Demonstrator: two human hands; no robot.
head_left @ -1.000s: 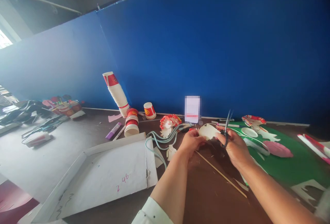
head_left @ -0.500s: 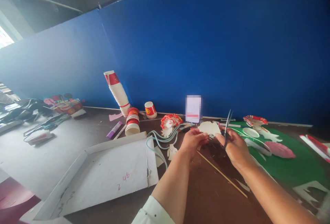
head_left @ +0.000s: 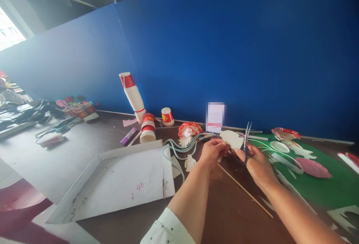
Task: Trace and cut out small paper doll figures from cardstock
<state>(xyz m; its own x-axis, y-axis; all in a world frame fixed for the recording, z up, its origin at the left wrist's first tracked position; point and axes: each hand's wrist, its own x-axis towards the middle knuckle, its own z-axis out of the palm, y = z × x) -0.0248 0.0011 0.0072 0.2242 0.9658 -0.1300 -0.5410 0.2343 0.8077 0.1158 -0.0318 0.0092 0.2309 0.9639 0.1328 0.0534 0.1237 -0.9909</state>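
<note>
My left hand point(head_left: 212, 153) pinches the lower edge of a cream-white cut paper piece point(head_left: 230, 139) and keeps it raised above the brown tabletop. In my right hand point(head_left: 259, 163) is a pair of dark-handled scissors point(head_left: 246, 136), blades pointing up and slightly apart. The scissors are close against the paper's right side; whether the blades touch it I cannot tell. Below the hands, a thin wooden stick point(head_left: 245, 191) lies slantwise. A small white paper cutout point(head_left: 190, 163) rests left of my left wrist.
A shallow white box point(head_left: 117, 184) lies to the left. Behind it stand stacked paper cups point(head_left: 134, 98), one upturned cup point(head_left: 167, 117) and a purple glue stick point(head_left: 128, 135). Pale cords point(head_left: 175, 147) run beside a red-and-white paper flower point(head_left: 188, 131). At right, a green sheet point(head_left: 308, 191) bears a pink oval piece point(head_left: 314, 168).
The camera view has shifted a little, so the scene sits slightly farther right. The paper has turned in my left hand, and the scissor blades look more spread.
</note>
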